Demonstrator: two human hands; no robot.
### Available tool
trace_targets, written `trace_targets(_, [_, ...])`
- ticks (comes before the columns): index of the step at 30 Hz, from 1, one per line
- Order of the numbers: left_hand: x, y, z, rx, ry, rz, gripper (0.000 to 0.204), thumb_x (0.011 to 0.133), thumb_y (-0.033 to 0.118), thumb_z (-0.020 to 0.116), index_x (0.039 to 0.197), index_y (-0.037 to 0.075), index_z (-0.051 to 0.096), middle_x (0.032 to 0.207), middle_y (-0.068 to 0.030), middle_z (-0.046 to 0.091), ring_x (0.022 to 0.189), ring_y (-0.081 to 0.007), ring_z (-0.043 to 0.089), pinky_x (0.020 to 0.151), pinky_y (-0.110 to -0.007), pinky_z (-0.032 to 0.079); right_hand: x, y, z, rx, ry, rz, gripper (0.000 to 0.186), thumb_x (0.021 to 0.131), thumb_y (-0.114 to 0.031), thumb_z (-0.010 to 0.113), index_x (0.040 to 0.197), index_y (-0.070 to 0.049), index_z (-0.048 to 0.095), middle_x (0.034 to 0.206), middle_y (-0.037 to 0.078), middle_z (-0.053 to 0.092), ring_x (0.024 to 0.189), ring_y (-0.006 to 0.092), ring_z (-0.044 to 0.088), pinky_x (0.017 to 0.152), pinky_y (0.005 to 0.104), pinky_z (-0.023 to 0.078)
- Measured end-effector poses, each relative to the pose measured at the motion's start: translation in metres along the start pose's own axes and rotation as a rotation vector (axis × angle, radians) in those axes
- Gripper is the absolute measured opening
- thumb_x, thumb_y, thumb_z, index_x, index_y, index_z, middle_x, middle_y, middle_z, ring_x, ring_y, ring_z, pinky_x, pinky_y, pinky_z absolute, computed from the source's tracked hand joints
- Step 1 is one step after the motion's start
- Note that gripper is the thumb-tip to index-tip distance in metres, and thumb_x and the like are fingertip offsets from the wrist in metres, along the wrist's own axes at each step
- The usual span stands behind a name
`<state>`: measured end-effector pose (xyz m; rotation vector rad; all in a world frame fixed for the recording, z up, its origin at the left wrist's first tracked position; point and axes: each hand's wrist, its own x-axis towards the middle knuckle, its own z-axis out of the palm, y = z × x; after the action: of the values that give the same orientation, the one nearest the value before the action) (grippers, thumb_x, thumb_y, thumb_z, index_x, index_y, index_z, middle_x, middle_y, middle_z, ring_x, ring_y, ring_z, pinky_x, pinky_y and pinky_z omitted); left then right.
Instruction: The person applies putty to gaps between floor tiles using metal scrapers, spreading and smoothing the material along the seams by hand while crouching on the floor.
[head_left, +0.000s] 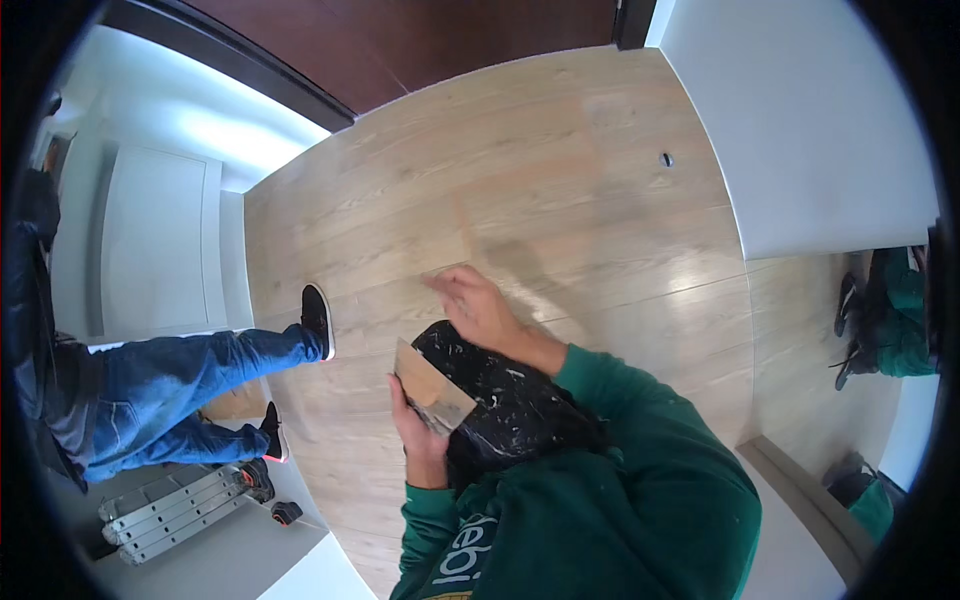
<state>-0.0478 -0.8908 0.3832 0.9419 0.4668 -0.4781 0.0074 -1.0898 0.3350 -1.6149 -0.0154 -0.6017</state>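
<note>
Mostly tan, grey-smudged plate (432, 388), left hand (418, 432) gripping it; right hand (478, 307): grip unclear.

This looks like an indoor hallway or small room, perhaps in a home: wood-look plank floor (600, 230), reddish-brown door (490, 40) in a dark frame (250, 60), plain white wall (800, 130) and white panel (155, 240). A folded metal ladder (185, 515) at lower left suggests work underway.
</note>
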Motion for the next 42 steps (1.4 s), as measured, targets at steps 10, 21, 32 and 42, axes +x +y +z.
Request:
trace_targets(10, [-0.075, 0.104, 0.021, 0.066, -0.167, 0.080, 0.056, 0.103, 0.050, 0.038, 0.131, 0.005, 0.054, 0.122, -0.0095, 0.064, 0.105, -0.0236, 0.064, 0.093, -0.038, 0.051, -0.028, -0.132, 0.017, -0.016, -0.266, -1.027, 0.046, 0.080, -0.019, 0.060, 0.125, -0.013, 0.066, 0.124, 0.008, 0.058, 0.108, 0.0268, 0.054, 0.088, 0.0426, 0.046])
trace_targets(21, [-0.161, 0.149, -0.045, 0.054, -0.077, 0.762, 0.066, 0.103, 0.055, 0.033, 0.148, 0.007, 0.035, 0.145, -0.0109, 0.047, 0.130, -0.0282, 0.049, 0.110, -0.044, 0.039, -0.054, -0.172, 0.070, 0.325, 0.069, 0.131, 0.031, 0.097, -0.027, 0.058, 0.109, 0.002, 0.063, 0.098, 0.011, 0.064, 0.086, 0.0199, 0.058, 0.077, 0.0355, 0.047])
trace_targets(32, [-0.158, 0.146, 0.005, 0.097, -0.098, 0.912, 0.065, 0.107, 0.047, 0.026, 0.127, -0.009, 0.052, 0.129, -0.0150, 0.057, 0.119, -0.0239, 0.053, 0.103, -0.035, 0.039, -0.099, -0.251, 0.087, 0.811, 0.269, 0.446, 0.029, 0.098, -0.016, 0.058, 0.121, 0.002, 0.056, 0.113, 0.009, 0.064, 0.102, 0.0193, 0.063, 0.090, 0.0353, 0.051])
trace_targets(42, [-0.180, 0.124, 0.007, 0.955, -0.455, 1.327, 0.044, 0.106, 0.020, 0.031, 0.115, -0.014, 0.056, 0.106, -0.0268, 0.062, 0.099, -0.0373, 0.062, 0.089, -0.040, 0.047, -0.099, -0.285, 0.063, 0.756, 0.365, 0.320, 0.033, 0.099, -0.019, 0.057, 0.124, 0.002, 0.054, 0.116, 0.009, 0.063, 0.105, 0.0202, 0.062, 0.091, 0.0347, 0.051])
